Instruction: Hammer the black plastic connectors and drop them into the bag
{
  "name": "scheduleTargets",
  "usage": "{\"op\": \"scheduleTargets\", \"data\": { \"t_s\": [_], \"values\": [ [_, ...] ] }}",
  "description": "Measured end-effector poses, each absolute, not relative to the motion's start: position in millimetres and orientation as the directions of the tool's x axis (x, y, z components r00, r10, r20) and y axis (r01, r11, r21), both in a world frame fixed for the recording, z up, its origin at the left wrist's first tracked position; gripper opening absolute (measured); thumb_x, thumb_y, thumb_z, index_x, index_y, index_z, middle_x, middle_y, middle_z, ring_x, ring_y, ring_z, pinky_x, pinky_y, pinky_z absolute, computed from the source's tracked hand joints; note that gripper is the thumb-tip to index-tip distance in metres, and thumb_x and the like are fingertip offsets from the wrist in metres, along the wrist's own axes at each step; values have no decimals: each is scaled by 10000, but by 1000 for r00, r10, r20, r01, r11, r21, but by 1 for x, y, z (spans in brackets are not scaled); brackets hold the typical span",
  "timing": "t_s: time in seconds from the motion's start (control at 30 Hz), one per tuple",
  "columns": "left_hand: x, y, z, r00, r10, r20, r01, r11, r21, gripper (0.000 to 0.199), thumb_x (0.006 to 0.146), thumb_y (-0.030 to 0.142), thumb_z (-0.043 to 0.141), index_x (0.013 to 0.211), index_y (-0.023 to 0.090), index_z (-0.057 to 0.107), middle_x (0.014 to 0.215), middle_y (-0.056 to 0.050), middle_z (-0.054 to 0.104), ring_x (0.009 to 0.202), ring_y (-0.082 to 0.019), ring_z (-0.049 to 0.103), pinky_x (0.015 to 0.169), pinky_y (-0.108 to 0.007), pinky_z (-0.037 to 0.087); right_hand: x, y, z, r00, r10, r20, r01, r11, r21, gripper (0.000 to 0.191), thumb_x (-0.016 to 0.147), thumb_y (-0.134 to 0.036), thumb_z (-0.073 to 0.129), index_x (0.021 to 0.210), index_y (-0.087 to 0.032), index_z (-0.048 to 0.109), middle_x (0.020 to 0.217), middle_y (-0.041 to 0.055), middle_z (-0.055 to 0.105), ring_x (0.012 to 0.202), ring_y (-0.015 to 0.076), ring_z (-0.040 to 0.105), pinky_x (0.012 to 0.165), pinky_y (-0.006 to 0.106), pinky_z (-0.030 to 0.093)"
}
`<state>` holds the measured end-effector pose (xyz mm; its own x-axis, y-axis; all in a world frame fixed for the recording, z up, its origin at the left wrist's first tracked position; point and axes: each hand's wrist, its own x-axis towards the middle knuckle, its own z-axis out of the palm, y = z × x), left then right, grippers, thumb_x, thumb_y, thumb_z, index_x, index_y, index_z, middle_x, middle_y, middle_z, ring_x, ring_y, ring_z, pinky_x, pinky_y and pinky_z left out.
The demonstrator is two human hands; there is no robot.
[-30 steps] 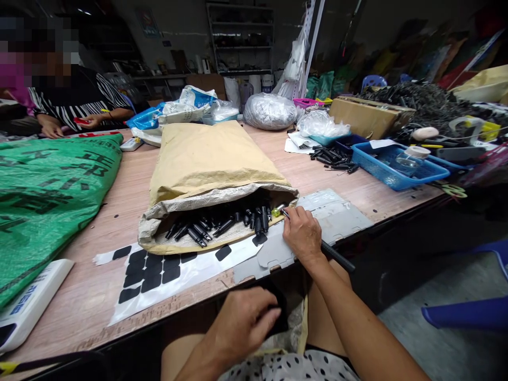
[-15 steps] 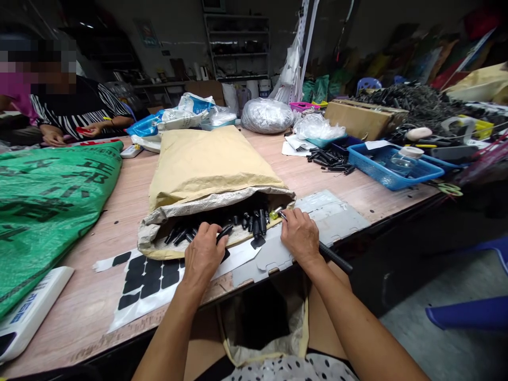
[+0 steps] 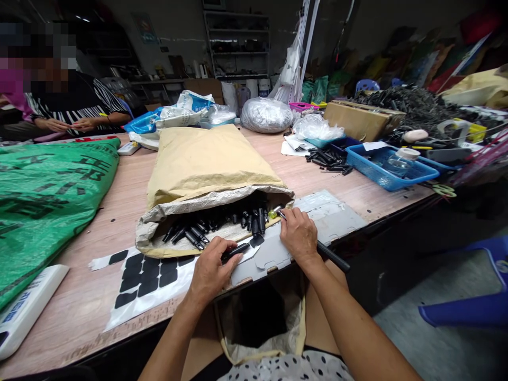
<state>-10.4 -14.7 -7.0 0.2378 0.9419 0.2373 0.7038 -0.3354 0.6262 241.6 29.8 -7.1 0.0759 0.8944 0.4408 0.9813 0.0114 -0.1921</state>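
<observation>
Between the thumb and fingers of my left hand (image 3: 216,267) is a black cylindrical piece (image 3: 236,252), held in front of the sack's mouth. My right hand (image 3: 299,234) is closed around a tool with a black handle (image 3: 333,257); its metal tip points toward a small yellow-green piece (image 3: 273,213) at the sack's right corner. The tan paper sack (image 3: 210,159) lies on the table with its mouth open toward me. Several black cylindrical pieces (image 3: 256,225) lie inside the opening. A sheet of black square stickers (image 3: 148,278) is partly under the sack.
A green woven sack (image 3: 51,196) and a white device (image 3: 32,312) are at the left. A blue basket (image 3: 391,174), a cardboard box (image 3: 353,121) and black parts are at the right. An open sack (image 3: 260,352) sits on my lap. A person sits at far left.
My left hand has moved right and toward me, out of the sack's mouth, bringing the black cylindrical piece with it. My right hand has stayed nearly in place.
</observation>
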Motion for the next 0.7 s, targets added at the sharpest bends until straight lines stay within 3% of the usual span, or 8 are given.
{"op": "scheduleTargets", "data": {
  "t_s": [0.23, 0.4, 0.53, 0.7],
  "values": [
    [-12, -13, -4, 234, 940, 246, 670, -340, 660, 211, 908, 406, 649, 1010, 231, 708, 964, -51, 655, 905, -218, 635, 788, -330, 507, 243, 32, -3, 102, 912, 397, 970, -4, -242, 275, 955, -226, 563, 1207, -227, 675, 1062, 94, 674, 975, 248, 574, 806, 343, 387],
    [-12, -13, -3, 214, 953, 216, 674, -304, 674, 206, 905, 392, 639, 1000, 229, 722, 919, -42, 638, 856, -212, 622, 763, -333, 489, 255, 36, 5, 144, 947, 288, 873, 15, -487, 250, 935, -193, 571, 1136, -217, 718, 1071, 83, 718, 995, 231, 641, 859, 319, 463],
    [-11, -13, -3, 202, 955, 215, 665, -295, 686, 192, 890, 372, 654, 1000, 230, 721, 925, -41, 642, 884, -220, 624, 792, -340, 487, 255, 25, 13, 129, 912, 389, 752, 166, -638, 275, 964, -188, 486, 1137, -160, 697, 1101, 117, 715, 1045, 224, 658, 934, 321, 496],
    [-12, -13, -5, 193, 957, 217, 651, -290, 702, 184, 888, 367, 663, 999, 236, 729, 934, -42, 655, 903, -224, 634, 798, -333, 492, 234, -4, 35, 72, 872, 485, 625, 339, -703, 264, 1008, -256, 441, 1125, -191, 669, 1082, 105, 702, 1041, 219, 653, 948, 336, 511]
  ]
}}
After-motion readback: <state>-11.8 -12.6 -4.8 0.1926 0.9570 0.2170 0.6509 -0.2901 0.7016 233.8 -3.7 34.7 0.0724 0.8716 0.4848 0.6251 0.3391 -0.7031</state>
